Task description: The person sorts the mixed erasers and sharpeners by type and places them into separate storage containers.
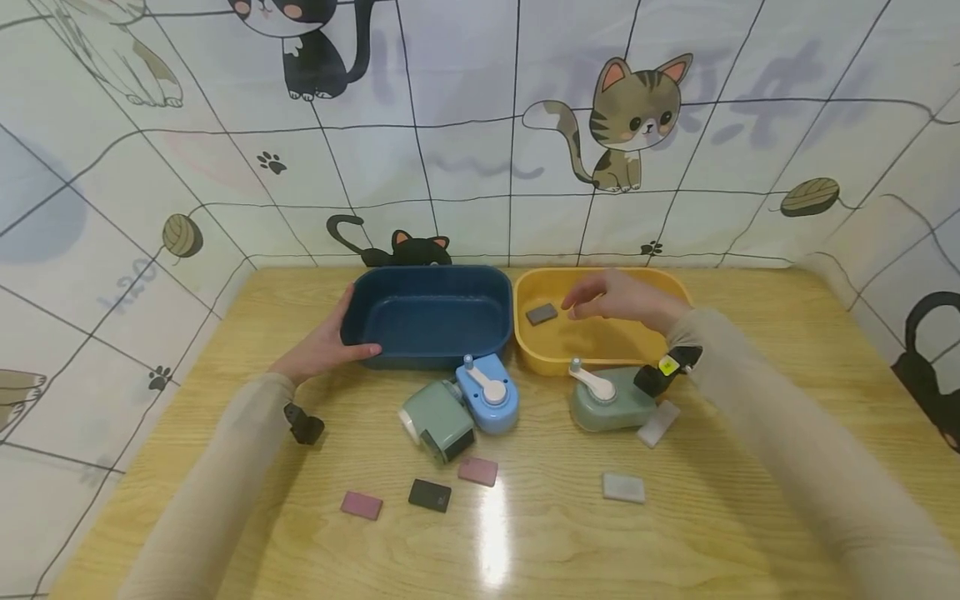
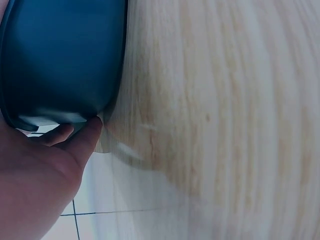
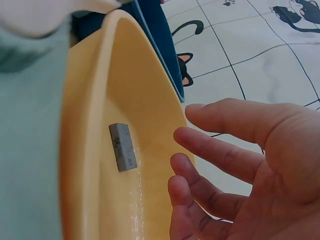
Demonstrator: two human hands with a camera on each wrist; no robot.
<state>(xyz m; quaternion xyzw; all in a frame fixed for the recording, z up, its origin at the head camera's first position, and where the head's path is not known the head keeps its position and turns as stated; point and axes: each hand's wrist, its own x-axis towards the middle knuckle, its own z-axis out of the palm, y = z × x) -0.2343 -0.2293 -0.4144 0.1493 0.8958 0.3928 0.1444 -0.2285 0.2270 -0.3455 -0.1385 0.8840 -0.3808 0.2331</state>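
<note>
My left hand (image 1: 325,343) holds the left end of a dark blue bin (image 1: 427,360), thumb along its front wall and fingers at its left side; in the left wrist view its fingers (image 2: 90,135) touch the outer wall. Over the yellow bin (image 1: 528,354) hovers my right hand (image 1: 618,297), fingers loosely bent and holding nothing. A small grey block (image 1: 542,313), like an eraser, lies on that bin's floor, apart from the fingertips. The right wrist view shows the same grey block (image 3: 123,147) left of the hand.
Before the bins stand hand-crank pencil sharpeners: light blue (image 1: 491,400), green (image 1: 615,400), and a tipped green one (image 1: 438,421). Eraser-like blocks lie nearer: pink (image 1: 362,505), black (image 1: 430,495), another pink (image 1: 478,471), white (image 1: 623,487), another white (image 1: 658,423). A cat-print curtain (image 1: 465,167) hangs behind.
</note>
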